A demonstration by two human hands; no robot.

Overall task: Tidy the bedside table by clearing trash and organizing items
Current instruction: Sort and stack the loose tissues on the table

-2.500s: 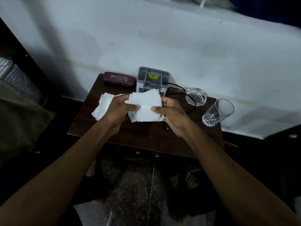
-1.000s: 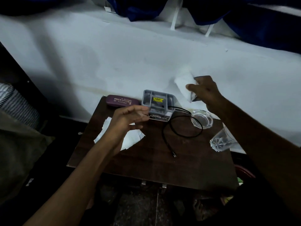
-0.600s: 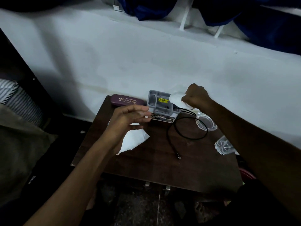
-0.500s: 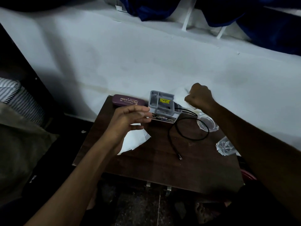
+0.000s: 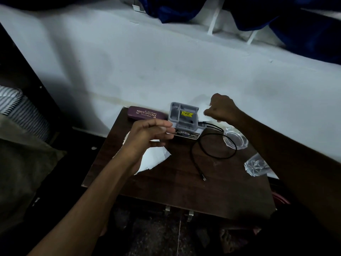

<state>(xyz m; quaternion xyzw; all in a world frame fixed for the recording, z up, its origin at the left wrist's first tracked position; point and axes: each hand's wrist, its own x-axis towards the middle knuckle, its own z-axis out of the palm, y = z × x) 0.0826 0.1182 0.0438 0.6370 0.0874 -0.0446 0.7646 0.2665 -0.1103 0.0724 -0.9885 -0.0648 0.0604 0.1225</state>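
Note:
On the dark wooden bedside table a grey plastic organizer with a yellow sticker stands at the back. My right hand is closed on a white tissue at the organizer's right side. My left hand hovers open, fingers out, just in front of the organizer and above more white tissues lying on the table. A maroon glasses case lies at the back left. A black cable loops across the middle.
A glass ashtray sits at the back right and a clear drinking glass lies near the right edge, partly behind my right arm. A white wall is directly behind the table. Bedding lies at the left.
My right hand lifted one tissue from the pile, then brought it down to the organizer's right side. My left hand let go of the tissues and hovers by the organizer.

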